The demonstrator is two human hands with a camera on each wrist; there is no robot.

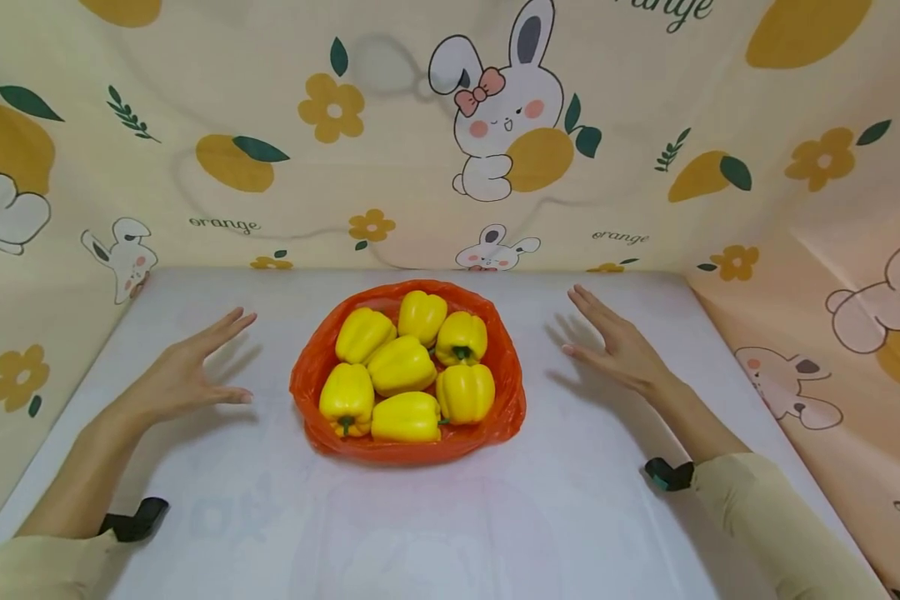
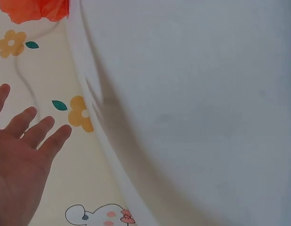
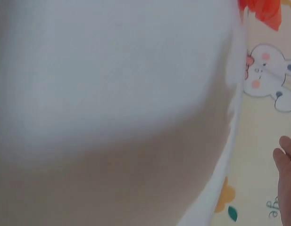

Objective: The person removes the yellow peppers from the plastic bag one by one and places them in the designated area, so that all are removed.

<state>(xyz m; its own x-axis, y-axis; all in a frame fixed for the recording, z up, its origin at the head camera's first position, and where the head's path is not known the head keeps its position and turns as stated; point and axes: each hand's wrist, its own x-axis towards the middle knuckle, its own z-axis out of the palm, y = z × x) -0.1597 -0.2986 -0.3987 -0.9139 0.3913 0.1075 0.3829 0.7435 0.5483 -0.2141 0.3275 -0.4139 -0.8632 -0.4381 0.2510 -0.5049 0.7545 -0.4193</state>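
Note:
In the head view, a red plastic bag [image 1: 412,450] with its mouth spread wide stands mid-table. Several yellow bell peppers [image 1: 402,367] lie inside it, some with green stems showing. My left hand [image 1: 187,375] hovers to the left of the bag, fingers extended and thumb apart, holding nothing. On the other side, my right hand [image 1: 618,346] is held in the air with its fingers straight and thumb spread, also bare. Both hands are apart from the bag. Each wrist view catches the spread fingers and just a corner of the red bag.
A white-covered table [image 1: 420,533] spans the space under the hands. Behind and along both sides hangs a cream cloth [image 1: 390,183] printed with rabbits, oranges and flowers. Black wrist bands [image 1: 138,518] sit at the sleeve cuffs.

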